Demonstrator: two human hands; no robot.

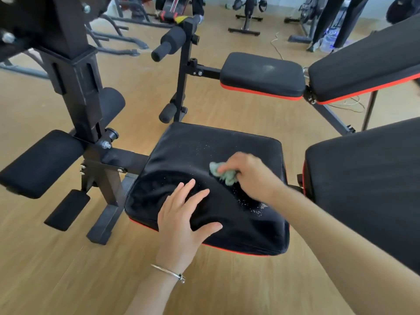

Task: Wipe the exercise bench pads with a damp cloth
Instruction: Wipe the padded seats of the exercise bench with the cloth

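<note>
A black seat pad [193, 146] with a red lower edge fills the middle of the view. Fine wet specks show on its surface, and a darker wiped patch covers its near left part. My right hand [247, 172] grips a crumpled pale green cloth [223, 173] and holds it against the pad's right half. My left hand [181, 215] lies flat on the pad's near edge, fingers spread. The black back pad [368, 189] of the same bench rises at the right.
The bench's black steel frame [75, 71] and foam leg rollers [41, 163] stand at the left. A second bench with seat pad [261, 72] and back pad [368, 62] sits behind. Exercise bikes and cables are on the wooden floor farther back.
</note>
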